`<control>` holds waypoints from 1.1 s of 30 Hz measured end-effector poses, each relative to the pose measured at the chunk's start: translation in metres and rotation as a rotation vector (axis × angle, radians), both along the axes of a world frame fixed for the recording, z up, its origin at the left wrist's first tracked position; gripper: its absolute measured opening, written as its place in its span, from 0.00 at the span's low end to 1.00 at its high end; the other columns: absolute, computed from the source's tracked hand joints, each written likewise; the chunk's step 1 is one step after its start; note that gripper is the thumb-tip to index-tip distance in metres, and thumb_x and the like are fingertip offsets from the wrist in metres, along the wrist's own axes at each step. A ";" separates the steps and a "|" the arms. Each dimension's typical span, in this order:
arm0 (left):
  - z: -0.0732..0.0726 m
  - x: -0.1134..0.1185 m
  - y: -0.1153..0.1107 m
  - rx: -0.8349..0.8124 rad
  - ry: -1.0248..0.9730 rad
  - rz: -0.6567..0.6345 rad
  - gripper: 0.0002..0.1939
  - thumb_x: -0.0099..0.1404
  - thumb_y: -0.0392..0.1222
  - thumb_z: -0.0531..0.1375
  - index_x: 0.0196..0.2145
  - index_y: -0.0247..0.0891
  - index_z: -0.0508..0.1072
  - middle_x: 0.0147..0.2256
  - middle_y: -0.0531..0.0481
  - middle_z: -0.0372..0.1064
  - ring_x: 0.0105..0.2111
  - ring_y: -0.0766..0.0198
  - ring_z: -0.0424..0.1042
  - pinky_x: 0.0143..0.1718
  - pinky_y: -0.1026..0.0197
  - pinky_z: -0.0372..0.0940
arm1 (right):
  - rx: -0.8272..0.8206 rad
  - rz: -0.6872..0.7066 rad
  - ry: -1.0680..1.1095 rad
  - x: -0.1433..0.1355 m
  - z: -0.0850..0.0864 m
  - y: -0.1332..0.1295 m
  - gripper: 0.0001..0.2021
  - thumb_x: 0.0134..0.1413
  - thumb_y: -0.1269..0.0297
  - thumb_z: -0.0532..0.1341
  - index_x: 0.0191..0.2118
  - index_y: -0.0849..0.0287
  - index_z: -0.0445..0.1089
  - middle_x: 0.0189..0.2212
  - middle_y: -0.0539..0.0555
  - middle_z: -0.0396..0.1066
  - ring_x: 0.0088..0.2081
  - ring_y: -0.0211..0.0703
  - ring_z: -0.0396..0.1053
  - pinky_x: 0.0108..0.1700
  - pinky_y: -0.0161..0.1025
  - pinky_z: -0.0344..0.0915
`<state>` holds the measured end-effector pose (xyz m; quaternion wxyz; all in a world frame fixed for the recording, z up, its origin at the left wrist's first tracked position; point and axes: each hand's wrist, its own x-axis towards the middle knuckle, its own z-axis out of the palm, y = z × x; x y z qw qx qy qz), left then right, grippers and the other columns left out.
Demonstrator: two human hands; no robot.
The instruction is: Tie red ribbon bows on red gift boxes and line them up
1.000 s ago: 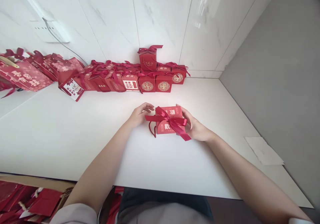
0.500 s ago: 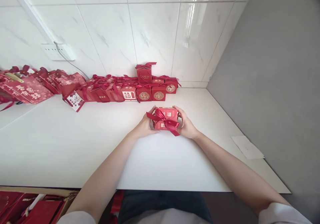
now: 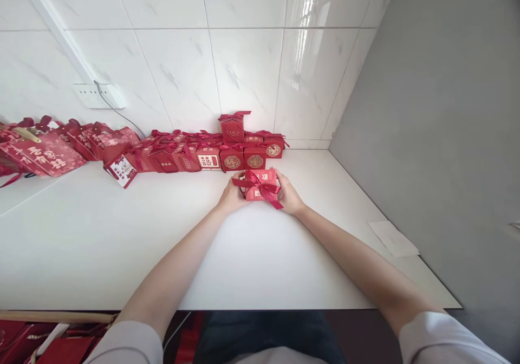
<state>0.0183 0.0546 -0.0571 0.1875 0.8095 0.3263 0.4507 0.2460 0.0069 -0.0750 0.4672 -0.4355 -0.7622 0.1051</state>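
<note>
A small red gift box (image 3: 266,176) with a dark red ribbon bow and white Chinese characters is gripped from both sides in the middle of the white table (image 3: 244,266). My left hand (image 3: 233,195) presses on its left side, and my right hand (image 3: 289,193) on its right; some fingers are hidden behind it. Just beyond the box stands a row of similar red gift boxes (image 3: 232,160) with ribbons, set along the tiled wall. One more ribboned box (image 3: 233,130) sits on top of that row.
Red paper gift bags (image 3: 44,150) lean at the far left, beside a white printed card (image 3: 121,171). A power socket (image 3: 99,96) with a cable is on the wall. White paper (image 3: 393,238) lies by the grey partition (image 3: 439,136). Below the table's front left edge are red bags (image 3: 67,349).
Both my hands have moved the red gift box slightly forward, closer to the row at the wall. The camera view has tilted up a little.
</note>
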 end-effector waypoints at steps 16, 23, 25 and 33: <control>-0.003 -0.001 -0.001 -0.420 -0.238 -0.223 0.38 0.55 0.48 0.68 0.60 0.38 0.60 0.60 0.38 0.61 0.60 0.46 0.62 0.60 0.46 0.59 | -0.295 0.143 0.248 0.005 0.008 -0.004 0.29 0.60 0.47 0.58 0.63 0.53 0.59 0.55 0.59 0.69 0.54 0.58 0.69 0.56 0.55 0.66; -0.001 0.000 0.008 -0.662 -0.384 -0.124 0.27 0.62 0.59 0.59 0.49 0.36 0.69 0.48 0.41 0.72 0.47 0.51 0.72 0.51 0.50 0.64 | -0.280 0.111 0.373 0.008 0.009 0.000 0.25 0.65 0.47 0.51 0.62 0.54 0.59 0.59 0.58 0.64 0.60 0.53 0.62 0.60 0.52 0.60; -0.001 0.001 0.009 -0.677 -0.439 -0.101 0.27 0.65 0.62 0.53 0.49 0.37 0.69 0.48 0.42 0.72 0.47 0.52 0.72 0.49 0.50 0.65 | -0.226 0.047 0.365 0.007 0.005 0.001 0.26 0.64 0.48 0.53 0.62 0.53 0.58 0.61 0.59 0.61 0.61 0.53 0.59 0.60 0.52 0.60; -0.003 0.006 0.007 -0.686 -0.541 0.005 0.27 0.62 0.64 0.55 0.46 0.38 0.67 0.46 0.43 0.72 0.46 0.54 0.71 0.47 0.52 0.66 | -0.429 0.047 0.369 0.009 0.007 -0.003 0.28 0.64 0.46 0.52 0.65 0.50 0.51 0.63 0.58 0.60 0.64 0.51 0.56 0.65 0.56 0.52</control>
